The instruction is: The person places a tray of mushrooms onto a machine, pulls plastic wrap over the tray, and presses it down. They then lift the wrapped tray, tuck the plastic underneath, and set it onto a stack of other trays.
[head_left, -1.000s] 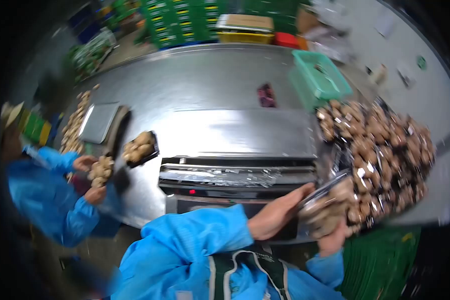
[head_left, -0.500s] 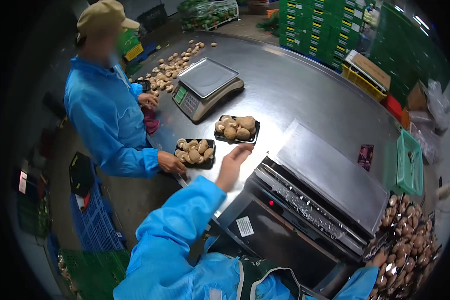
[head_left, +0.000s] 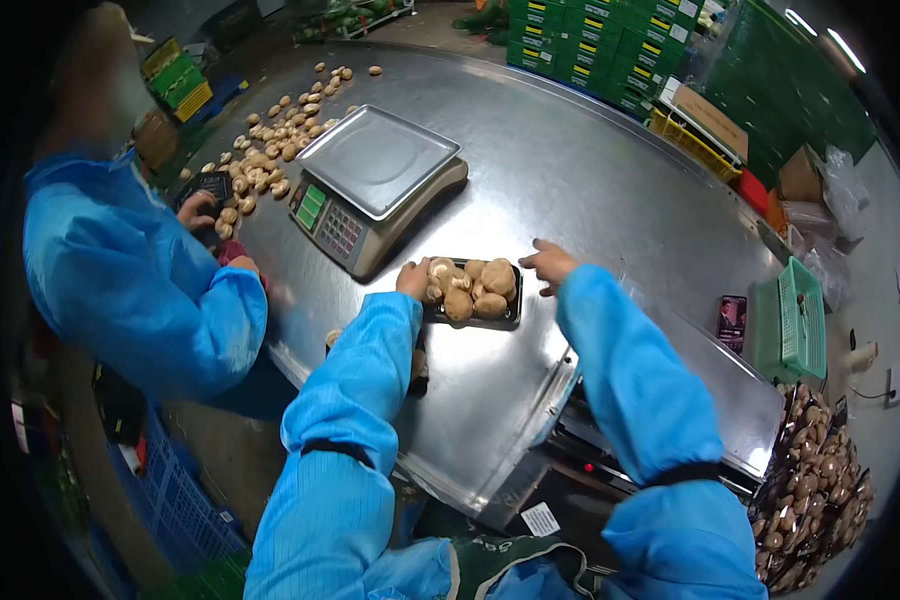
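A black tray of mushrooms [head_left: 473, 290] lies on the metal table in front of me. At its left end, my left hand [head_left: 413, 279] is closed on the rim. My right hand [head_left: 550, 266] is just off the tray's right end, fingers apart and holding nothing. Beneath my left forearm sits a second black tray of mushrooms [head_left: 419, 372], mostly hidden by the sleeve. A scale with a silver pan [head_left: 380, 160] stands beyond the trays.
Loose mushrooms [head_left: 270, 150] spread over the far left of the table. A co-worker in a blue smock [head_left: 140, 270] stands at left. The wrapping machine [head_left: 610, 450] is at right, near packed mushrooms [head_left: 810, 490], a phone [head_left: 731, 322] and a green basket [head_left: 802, 320].
My left hand has moved to the far tray's left end, and my right hand has come over from the lower right. The co-worker's hand has left the nearer tray. The view has shifted.
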The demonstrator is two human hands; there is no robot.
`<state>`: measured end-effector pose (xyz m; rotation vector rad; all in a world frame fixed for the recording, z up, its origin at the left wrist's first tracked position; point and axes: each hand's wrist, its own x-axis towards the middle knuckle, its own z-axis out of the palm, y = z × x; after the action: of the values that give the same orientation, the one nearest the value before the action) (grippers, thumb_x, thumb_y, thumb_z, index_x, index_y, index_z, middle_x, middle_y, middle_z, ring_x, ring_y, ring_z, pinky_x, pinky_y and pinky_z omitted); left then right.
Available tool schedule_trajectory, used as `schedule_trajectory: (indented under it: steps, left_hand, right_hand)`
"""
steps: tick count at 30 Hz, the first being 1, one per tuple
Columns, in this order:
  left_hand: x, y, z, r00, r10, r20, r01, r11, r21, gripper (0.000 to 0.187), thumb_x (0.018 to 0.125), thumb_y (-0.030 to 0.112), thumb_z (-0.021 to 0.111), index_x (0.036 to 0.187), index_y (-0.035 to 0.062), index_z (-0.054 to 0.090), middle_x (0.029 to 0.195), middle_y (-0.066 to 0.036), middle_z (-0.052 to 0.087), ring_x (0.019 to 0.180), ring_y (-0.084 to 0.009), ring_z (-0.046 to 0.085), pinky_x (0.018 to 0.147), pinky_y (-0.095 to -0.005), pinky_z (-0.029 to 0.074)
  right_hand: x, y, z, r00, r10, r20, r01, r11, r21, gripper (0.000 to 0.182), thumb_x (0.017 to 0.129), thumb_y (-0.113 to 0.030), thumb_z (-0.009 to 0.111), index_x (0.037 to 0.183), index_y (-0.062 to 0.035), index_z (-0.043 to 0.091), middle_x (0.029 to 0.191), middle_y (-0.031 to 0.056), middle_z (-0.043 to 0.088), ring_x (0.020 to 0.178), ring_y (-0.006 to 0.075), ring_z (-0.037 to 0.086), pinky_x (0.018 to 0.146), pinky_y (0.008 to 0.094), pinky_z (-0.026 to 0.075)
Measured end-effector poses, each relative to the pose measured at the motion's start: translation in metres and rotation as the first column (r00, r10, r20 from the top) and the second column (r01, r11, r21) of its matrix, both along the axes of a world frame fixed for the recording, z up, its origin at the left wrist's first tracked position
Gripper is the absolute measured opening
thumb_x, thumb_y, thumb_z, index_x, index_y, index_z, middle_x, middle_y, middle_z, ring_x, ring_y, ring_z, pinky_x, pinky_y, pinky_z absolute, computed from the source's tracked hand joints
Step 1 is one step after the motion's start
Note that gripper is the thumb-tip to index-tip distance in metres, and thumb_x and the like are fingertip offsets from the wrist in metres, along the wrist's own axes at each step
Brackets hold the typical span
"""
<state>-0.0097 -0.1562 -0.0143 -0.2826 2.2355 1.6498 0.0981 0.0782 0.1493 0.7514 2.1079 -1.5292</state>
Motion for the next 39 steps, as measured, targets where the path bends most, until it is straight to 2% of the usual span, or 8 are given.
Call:
schedule_trajectory:
  steps: [6, 9, 18, 26, 33, 35, 38, 39]
  left_hand:
    - [-0.004, -0.002, -0.016, 0.973, -0.046, 0.228, -0.042, 0.93, 0.364, 0.045, 0.091, 0.035, 0.049, 0.113, -0.0041, 0.054, 0.111, -0.016, 0.057, 0.097, -0.025, 0.056, 0.084, -0.037, 0.044]
    - [0.021, 0.004, 0.078, 0.949, -0.096, 0.3, -0.037, 0.911, 0.41, 0.032, 0.091, 0.033, 0.05, 0.103, 0.004, 0.056, 0.099, -0.009, 0.057, 0.089, -0.0193, 0.055, 0.077, -0.0349, 0.045]
    - [0.096, 0.074, 0.243, 0.829, -0.52, 0.203, 0.342, 0.76, 0.553, 0.041, 0.094, 0.04, 0.044, 0.121, 0.0105, 0.051, 0.121, -0.005, 0.044, 0.115, -0.0211, 0.04, 0.096, -0.0403, 0.034]
    - [0.233, 0.213, 0.226, 0.624, -0.74, 0.252, 0.505, 0.628, 0.592, 0.056, 0.092, 0.043, 0.047, 0.131, 0.005, 0.038, 0.136, -0.017, 0.036, 0.13, -0.0274, 0.027, 0.108, -0.0429, 0.013]
    - [0.279, 0.215, 0.228, 0.625, -0.733, 0.269, 0.587, 0.668, 0.457, 0.05, 0.095, 0.039, 0.04, 0.13, 0.0025, 0.043, 0.126, -0.011, 0.048, 0.121, -0.0219, 0.039, 0.102, -0.0413, 0.029]
    - [0.276, 0.191, 0.221, 0.695, -0.717, -0.057, 0.718, 0.687, 0.114, 0.038, 0.093, 0.029, 0.048, 0.12, 0.0021, 0.053, 0.117, -0.009, 0.054, 0.112, -0.0214, 0.047, 0.097, -0.0396, 0.036]
    - [0.264, 0.137, 0.221, 0.06, -0.86, -0.507, 0.687, 0.404, -0.604, 0.028, 0.081, 0.005, 0.059, 0.108, 0.0098, 0.063, 0.101, -0.011, 0.06, 0.097, -0.0259, 0.056, 0.088, -0.0385, 0.042]
    - [0.266, 0.127, 0.23, -0.166, -0.871, -0.462, 0.585, 0.29, -0.758, 0.033, 0.079, 0.006, 0.06, 0.111, 0.0156, 0.062, 0.1, -0.008, 0.06, 0.093, -0.0228, 0.056, 0.083, -0.0369, 0.043]
  right_hand:
    - [-0.046, 0.006, -0.168, 0.991, 0.119, -0.061, -0.108, 0.982, 0.157, 0.071, 0.077, -0.021, 0.066, 0.135, 0.0047, 0.033, 0.105, 0.0217, 0.058, 0.086, 0.0282, 0.059, 0.069, 0.0376, 0.048]
    - [-0.02, -0.002, -0.09, 0.982, -0.187, -0.007, 0.184, 0.976, -0.117, 0.07, 0.078, -0.023, 0.066, 0.137, -0.0037, 0.035, 0.115, 0.0187, 0.054, 0.09, 0.0235, 0.055, 0.071, 0.0384, 0.046]
    - [0.123, 0.087, 0.094, 0.958, -0.194, -0.212, 0.172, 0.978, -0.118, 0.065, 0.081, -0.038, 0.062, 0.135, -0.0104, 0.04, 0.124, 0.0083, 0.05, 0.109, 0.0231, 0.048, 0.081, 0.037, 0.044]
    - [0.32, 0.175, 0.088, 0.794, -0.582, -0.173, 0.545, 0.809, -0.219, 0.06, 0.085, -0.031, 0.06, 0.135, -0.0043, 0.038, 0.121, 0.0057, 0.05, 0.091, 0.0154, 0.049, 0.073, 0.0344, 0.045]
    - [0.413, 0.183, 0.072, 0.725, -0.678, -0.125, 0.601, 0.71, -0.366, 0.049, 0.089, -0.02, 0.057, 0.133, -0.0078, 0.041, 0.112, 0.003, 0.054, 0.094, 0.0118, 0.053, 0.077, 0.033, 0.048]
    - [0.453, 0.192, 0.067, 0.803, -0.282, -0.525, 0.426, 0.888, 0.174, 0.044, 0.086, -0.014, 0.057, 0.129, -0.0097, 0.047, 0.109, 0.0055, 0.055, 0.097, 0.0184, 0.054, 0.082, 0.0357, 0.047]
    - [0.499, 0.193, 0.071, 0.734, 0.507, -0.451, -0.03, 0.689, 0.724, 0.043, 0.081, -0.009, 0.057, 0.123, -0.0125, 0.052, 0.111, 0.0092, 0.053, 0.097, 0.0232, 0.052, 0.079, 0.0334, 0.044]
    - [0.498, 0.19, 0.075, 0.724, 0.515, -0.459, -0.038, 0.693, 0.72, 0.043, 0.081, -0.009, 0.057, 0.123, -0.0125, 0.052, 0.111, 0.0092, 0.053, 0.097, 0.0232, 0.052, 0.079, 0.0334, 0.044]
